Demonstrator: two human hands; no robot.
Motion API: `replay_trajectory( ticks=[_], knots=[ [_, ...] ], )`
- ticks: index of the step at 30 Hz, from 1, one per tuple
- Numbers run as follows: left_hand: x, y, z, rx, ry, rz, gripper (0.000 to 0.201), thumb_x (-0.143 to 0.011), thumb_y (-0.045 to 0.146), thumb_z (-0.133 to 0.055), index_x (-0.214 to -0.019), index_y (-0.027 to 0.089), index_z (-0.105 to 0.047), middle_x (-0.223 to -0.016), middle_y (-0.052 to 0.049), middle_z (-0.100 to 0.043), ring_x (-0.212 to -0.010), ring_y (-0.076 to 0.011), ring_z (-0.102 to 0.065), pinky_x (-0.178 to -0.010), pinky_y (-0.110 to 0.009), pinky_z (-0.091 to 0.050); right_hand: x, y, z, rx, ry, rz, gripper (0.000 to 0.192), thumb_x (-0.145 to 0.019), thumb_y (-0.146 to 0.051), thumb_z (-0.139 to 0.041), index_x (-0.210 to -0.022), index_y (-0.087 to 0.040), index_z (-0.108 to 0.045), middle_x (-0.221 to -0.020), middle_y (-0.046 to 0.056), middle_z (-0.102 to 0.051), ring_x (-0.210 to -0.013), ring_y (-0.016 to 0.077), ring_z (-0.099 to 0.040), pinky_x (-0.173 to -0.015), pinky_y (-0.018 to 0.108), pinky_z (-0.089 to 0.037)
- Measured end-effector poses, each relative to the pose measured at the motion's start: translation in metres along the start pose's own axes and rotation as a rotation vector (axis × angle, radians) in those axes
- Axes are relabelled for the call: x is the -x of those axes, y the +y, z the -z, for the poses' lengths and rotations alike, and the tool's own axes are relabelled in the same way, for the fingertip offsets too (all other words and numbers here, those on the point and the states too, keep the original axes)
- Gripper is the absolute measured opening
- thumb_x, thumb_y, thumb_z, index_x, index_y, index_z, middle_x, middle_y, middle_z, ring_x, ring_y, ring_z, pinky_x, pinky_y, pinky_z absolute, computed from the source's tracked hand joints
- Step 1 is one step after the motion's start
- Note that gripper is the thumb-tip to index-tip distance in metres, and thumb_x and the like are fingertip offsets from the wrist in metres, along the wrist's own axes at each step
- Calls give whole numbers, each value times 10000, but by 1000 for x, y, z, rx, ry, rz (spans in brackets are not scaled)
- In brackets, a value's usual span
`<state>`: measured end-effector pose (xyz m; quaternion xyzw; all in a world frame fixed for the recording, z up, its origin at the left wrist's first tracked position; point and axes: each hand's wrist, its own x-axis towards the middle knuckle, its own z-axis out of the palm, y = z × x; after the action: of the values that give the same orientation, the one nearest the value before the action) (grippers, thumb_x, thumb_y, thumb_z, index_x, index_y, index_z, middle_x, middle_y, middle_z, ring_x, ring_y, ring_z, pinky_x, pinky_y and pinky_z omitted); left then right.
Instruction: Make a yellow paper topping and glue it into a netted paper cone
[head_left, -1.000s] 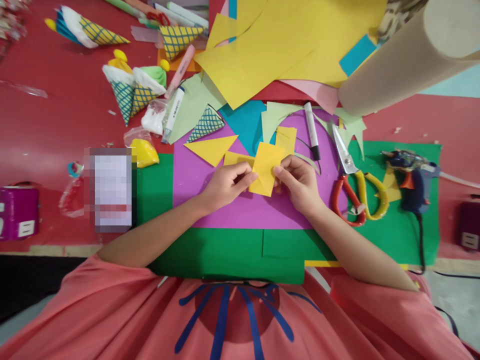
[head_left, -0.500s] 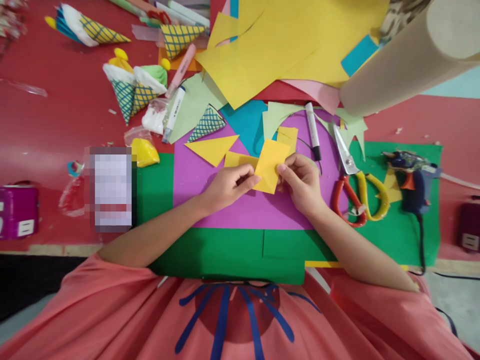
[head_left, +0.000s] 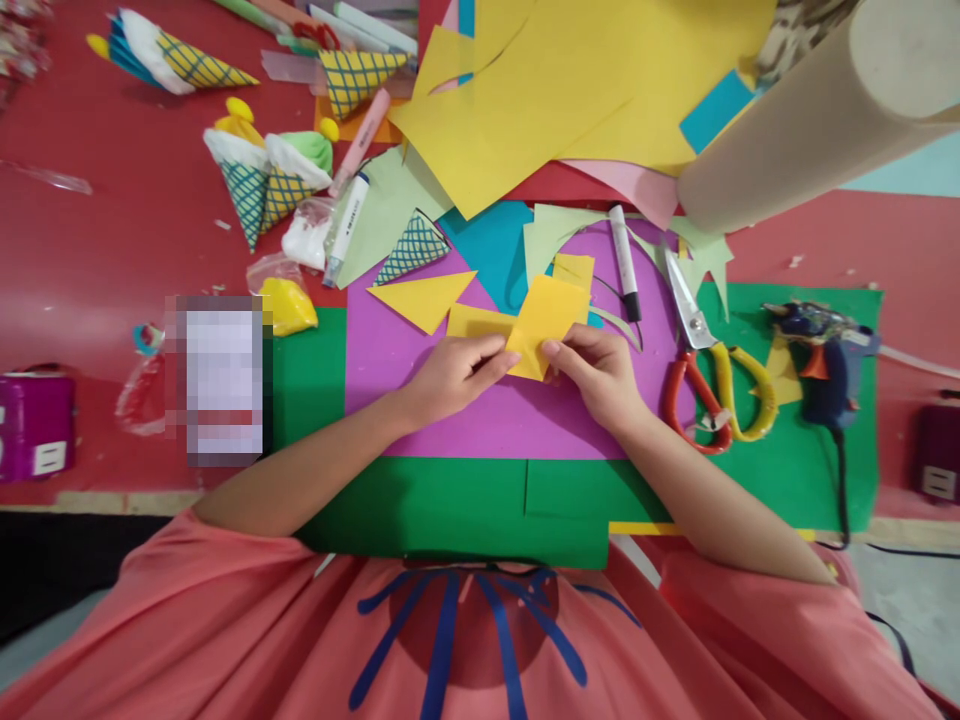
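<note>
In the head view, the left hand (head_left: 450,375) and the right hand (head_left: 596,370) meet over the middle of the purple sheet (head_left: 420,400). Each pinches the near edge of a small yellow paper rectangle (head_left: 546,322) between thumb and fingertips. The rectangle is tilted, its far corner lifted above the sheet, and it looks flat and uncreased, so any folding or rolling appears hardly begun.

Just beside it lie other yellow offcuts: a strip (head_left: 472,320) under the left fingertips, a small square (head_left: 574,270) beyond the rectangle, and a triangle (head_left: 424,295) toward the purple sheet's far left corner.

Finished pieces suggest how much is already made. Paper cones with a drawn lattice (head_left: 259,180), topped with soft white, green and yellow lumps, stand at the far left of the red table (head_left: 112,230), and another lattice cone (head_left: 412,250) lies flat at the far edge of the purple sheet. The hatching is blue on yellow or green card.

The purple sheet rests on a matte green sheet (head_left: 795,460). On its right side are scissors with red and yellow handles (head_left: 712,370), blades shut, and a blue glue gun (head_left: 821,360) with its cord trailing off the near edge. A white marker (head_left: 624,262) lies at the far edge. Large yellow paper sheets (head_left: 570,90) pile beyond, beside a thick cardboard tube (head_left: 810,110).
</note>
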<state>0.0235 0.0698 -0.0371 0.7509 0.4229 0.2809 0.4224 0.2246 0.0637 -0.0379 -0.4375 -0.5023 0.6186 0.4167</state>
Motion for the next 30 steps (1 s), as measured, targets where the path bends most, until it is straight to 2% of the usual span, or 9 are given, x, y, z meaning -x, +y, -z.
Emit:
replay_trajectory(
  ticks=[2,4,6,9,12,18,22,25,30],
  knots=[
    [1,-2,-2,78,-19,7,386,-954,484,-482,-707,189,-445,-532,67,-442,-445,-50,-408,-432,-188,-289,0,-2,0,60,1,1,300,-869,-392,-681,-658,-186,-623,-574,-34,-594,-518,76,-500,-521,236,-371],
    [2,-5,-4,182,-5,24,286,-918,482,-557,-1012,216,-509,-724,35,-601,-535,-68,-537,-486,-180,-397,0,-4,-1,96,10,-8,332,-869,-405,-674,-634,-185,-596,-562,-36,-568,-513,77,-467,-519,243,-350],
    [2,-7,-7,265,79,16,522,-885,510,-600,-1293,264,-388,-948,-26,-657,-660,-98,-625,-564,-203,-487,0,-4,-2,111,3,-15,352,-859,-427,-676,-627,-184,-572,-568,-34,-547,-524,80,-450,-512,244,-334],
    [3,-8,-7,286,135,29,626,-891,527,-582,-1407,309,-303,-1087,-75,-636,-773,-130,-658,-644,-238,-539,1,-2,-4,136,-21,-28,371,-845,-451,-680,-629,-181,-545,-577,-34,-513,-533,78,-420,-495,239,-301],
    [3,-6,-6,260,120,15,510,-911,473,-572,-1357,301,-393,-1098,-75,-622,-822,-136,-659,-668,-237,-552,2,0,-5,188,-30,-34,397,-838,-465,-679,-621,-186,-499,-551,-54,-427,-508,66,-342,-467,238,-241],
    [4,-9,-6,297,180,-96,283,-873,287,-623,-1101,252,-460,-1059,-16,-571,-668,-45,-603,-602,-172,-518,2,0,-4,249,-40,-11,448,-832,-471,-682,-595,-199,-415,-542,-71,-340,-495,59,-277,-458,247,-192],
    [3,-8,-2,229,16,-81,78,-889,266,-548,-930,204,-524,-791,28,-580,-642,-72,-589,-598,-190,-487,3,-4,-3,247,-82,39,460,-892,-432,-610,-561,-196,-393,-539,-61,-333,-507,67,-287,-481,256,-214],
    [3,-5,3,214,-66,-57,284,-945,402,-453,-800,183,-561,-667,16,-589,-611,-98,-572,-573,-223,-448,4,-6,-2,229,-120,65,465,-916,-392,-575,-549,-196,-367,-555,-55,-317,-521,74,-302,-497,264,-231],
    [2,-2,7,214,-24,-75,579,-962,616,-291,-631,188,-498,-571,3,-524,-541,-118,-485,-520,-274,-358,4,-7,-1,212,-217,44,463,-922,-354,-562,-557,-200,-322,-584,-50,-313,-536,80,-304,-528,274,-252]
  ],
)
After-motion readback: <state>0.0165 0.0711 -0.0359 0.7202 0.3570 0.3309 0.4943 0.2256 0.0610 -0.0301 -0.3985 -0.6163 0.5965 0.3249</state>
